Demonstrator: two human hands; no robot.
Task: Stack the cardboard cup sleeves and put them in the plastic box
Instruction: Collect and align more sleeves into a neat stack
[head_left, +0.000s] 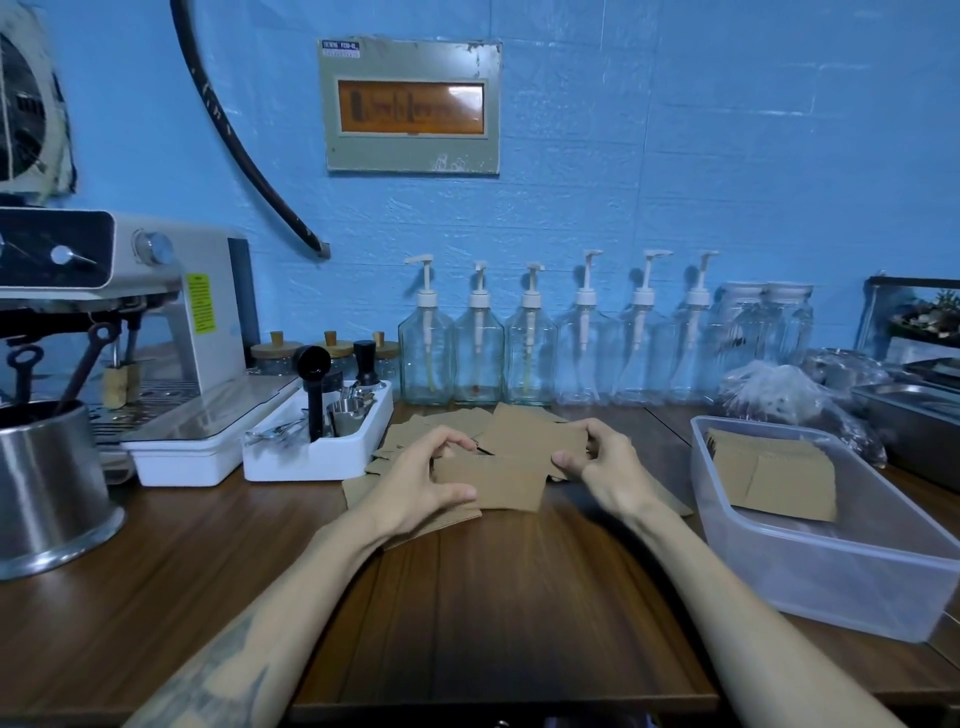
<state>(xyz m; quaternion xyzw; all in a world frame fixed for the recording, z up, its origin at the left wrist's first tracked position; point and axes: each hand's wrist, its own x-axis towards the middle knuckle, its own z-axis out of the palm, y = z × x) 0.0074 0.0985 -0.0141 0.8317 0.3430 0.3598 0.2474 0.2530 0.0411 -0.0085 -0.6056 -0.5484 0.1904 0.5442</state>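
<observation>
We hold a flat cardboard sleeve between both hands, just left of the plastic box. Our left hand pinches its left edge, thumb under and fingers curled over the top; our right hand grips its right edge, fingers closed on the cardboard. Loose sleeves lie scattered beneath and behind our hands, further left of the box. Inside the box, a stack of sleeves leans along its far-left side.
</observation>
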